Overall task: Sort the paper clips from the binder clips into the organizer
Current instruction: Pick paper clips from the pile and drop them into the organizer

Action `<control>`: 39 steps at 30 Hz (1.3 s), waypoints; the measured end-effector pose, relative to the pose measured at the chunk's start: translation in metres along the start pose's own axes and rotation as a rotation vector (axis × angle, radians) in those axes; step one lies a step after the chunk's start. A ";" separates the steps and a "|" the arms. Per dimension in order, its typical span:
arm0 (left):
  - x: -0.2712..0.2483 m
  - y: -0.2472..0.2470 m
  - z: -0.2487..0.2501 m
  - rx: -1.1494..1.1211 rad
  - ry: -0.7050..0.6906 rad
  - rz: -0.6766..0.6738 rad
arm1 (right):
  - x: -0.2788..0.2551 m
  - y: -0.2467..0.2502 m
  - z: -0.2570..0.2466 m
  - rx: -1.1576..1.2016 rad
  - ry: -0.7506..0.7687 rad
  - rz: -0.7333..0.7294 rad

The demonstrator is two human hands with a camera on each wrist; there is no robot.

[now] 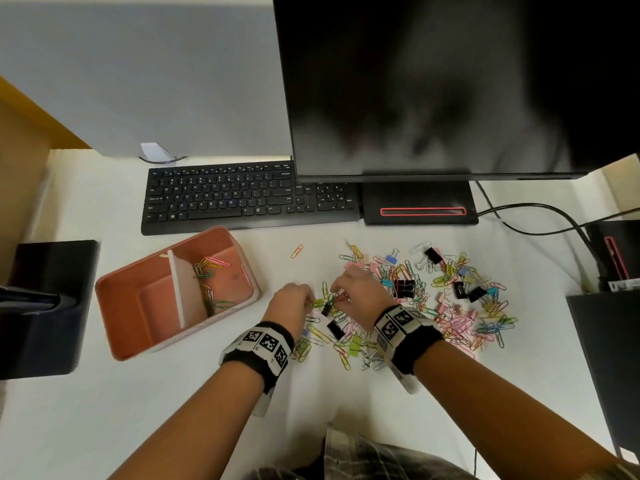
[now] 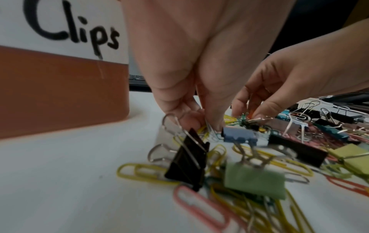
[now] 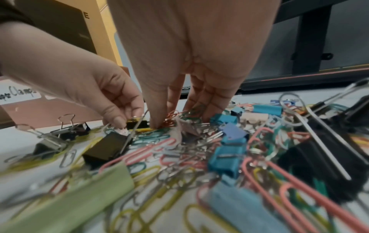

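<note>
Nearest you, your plaid shirt (image 1: 363, 455) is showing at the bottom edge of the head view, and your two forearms are reaching out over the white tabletop (image 1: 173, 410). Your left hand (image 1: 292, 303) is curling down at the near-left edge of the pile of clips (image 1: 415, 299), its fingertips (image 2: 191, 121) pinching thin wire paper clips beside a black binder clip (image 2: 187, 159). Your right hand (image 1: 356, 289) is sitting just beside it, thumb and fingers (image 3: 157, 110) closing on a small tangle of red and green paper clips (image 3: 179, 116). The two hands are working almost touching. The pile is spreading to the right of them, pastel and black binder clips mixing with coloured paper clips. The orange organizer (image 1: 131, 306) is standing to the left of your hands, with a handful of paper clips (image 1: 207, 271) lying in its right compartment; the left one is showing only its floor. One orange paper clip (image 1: 296, 251) is lying alone near the keyboard (image 1: 242, 199), under the dark monitor (image 1: 450, 81)
</note>
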State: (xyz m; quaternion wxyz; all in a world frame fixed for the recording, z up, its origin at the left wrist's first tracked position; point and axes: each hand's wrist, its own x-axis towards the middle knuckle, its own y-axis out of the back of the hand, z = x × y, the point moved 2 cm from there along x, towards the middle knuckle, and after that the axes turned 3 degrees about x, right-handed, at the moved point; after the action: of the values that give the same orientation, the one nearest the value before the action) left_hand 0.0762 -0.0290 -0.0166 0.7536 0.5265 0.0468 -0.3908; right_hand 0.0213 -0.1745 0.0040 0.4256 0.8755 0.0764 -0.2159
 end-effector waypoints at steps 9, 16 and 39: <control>0.003 0.002 -0.001 0.049 -0.019 -0.058 | 0.004 0.006 -0.006 -0.058 -0.023 -0.114; -0.005 0.017 0.003 -0.039 -0.004 0.041 | -0.013 0.023 0.000 0.096 0.030 0.021; -0.090 0.143 -0.074 -0.335 0.201 0.483 | 0.048 0.018 -0.166 0.379 0.299 0.133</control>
State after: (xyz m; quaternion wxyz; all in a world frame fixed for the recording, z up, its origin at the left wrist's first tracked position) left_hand 0.1311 0.1012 0.1022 0.8925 0.4269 0.0585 -0.1331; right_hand 0.1224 -0.0592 0.0858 0.2509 0.9650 0.0389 -0.0660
